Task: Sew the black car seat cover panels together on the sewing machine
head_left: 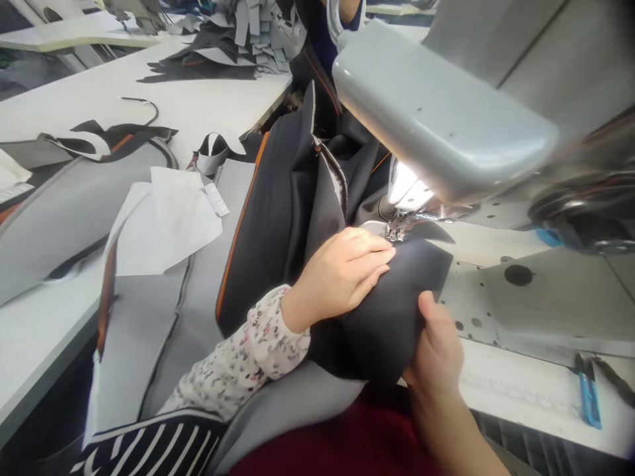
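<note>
My left hand (pixel 342 271) presses the dark fabric (pixel 391 311) flat beside the sewing machine (pixel 436 125) needle; my right hand (pixel 436 350) pinches its near edge.

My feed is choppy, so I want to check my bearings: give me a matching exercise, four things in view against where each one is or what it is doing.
Things:
1. left hand
2. right hand
3. white paper sheet
4. blue-handled tool

Places or states:
A. lying on grey fabric, left of the dark fabric
B. pressed flat on the dark fabric by the presser foot
C. lying on the machine table at far right
D. pinching the dark fabric's near edge

Pairs: 1-B, 2-D, 3-A, 4-C
</note>
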{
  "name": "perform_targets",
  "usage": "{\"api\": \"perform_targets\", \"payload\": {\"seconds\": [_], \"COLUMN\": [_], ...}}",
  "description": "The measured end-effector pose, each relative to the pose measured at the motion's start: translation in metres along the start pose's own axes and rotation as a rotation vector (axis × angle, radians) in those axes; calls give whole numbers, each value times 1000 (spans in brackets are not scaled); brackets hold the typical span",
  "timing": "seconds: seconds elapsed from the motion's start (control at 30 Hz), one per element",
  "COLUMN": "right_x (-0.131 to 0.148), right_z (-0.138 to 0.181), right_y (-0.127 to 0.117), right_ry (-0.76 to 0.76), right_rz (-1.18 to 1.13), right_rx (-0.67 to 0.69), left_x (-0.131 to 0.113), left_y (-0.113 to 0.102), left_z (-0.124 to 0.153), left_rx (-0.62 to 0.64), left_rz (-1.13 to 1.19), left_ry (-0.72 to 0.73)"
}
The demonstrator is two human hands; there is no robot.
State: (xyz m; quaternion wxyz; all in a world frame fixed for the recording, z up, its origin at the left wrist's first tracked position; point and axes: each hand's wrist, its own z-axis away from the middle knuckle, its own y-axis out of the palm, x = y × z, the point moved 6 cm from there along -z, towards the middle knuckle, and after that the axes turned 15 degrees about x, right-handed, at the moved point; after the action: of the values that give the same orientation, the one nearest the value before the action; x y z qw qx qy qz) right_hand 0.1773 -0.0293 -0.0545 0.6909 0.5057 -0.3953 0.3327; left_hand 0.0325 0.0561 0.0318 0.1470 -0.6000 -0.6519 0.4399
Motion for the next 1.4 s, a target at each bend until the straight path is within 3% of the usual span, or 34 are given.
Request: {"api": "perform_targets", "payload": {"seconds": [0.23, 0.67, 1.0, 1.3, 1.4], "right_x": [4, 8, 11, 12, 16], "right_z": [-1, -8, -11, -38, -32], "right_y": [-6, -16, -22, -14, -18], "right_ry": [-7, -1, 4, 86, 39], "right_rz": [17, 75, 75, -21, 223], "right_rx": [7, 34, -46, 50, 62], "left_x": [-11, -14, -18, -5, -5], "left_y": [1, 3, 3, 11, 11], "left_z": [-2, 0, -1, -4, -3], "left_rx": [65, 123, 171, 187, 203], "left_rz": [-56, -102, -215, -268, -274], "left_ry": [-93, -122, -141, -212, -194]}}
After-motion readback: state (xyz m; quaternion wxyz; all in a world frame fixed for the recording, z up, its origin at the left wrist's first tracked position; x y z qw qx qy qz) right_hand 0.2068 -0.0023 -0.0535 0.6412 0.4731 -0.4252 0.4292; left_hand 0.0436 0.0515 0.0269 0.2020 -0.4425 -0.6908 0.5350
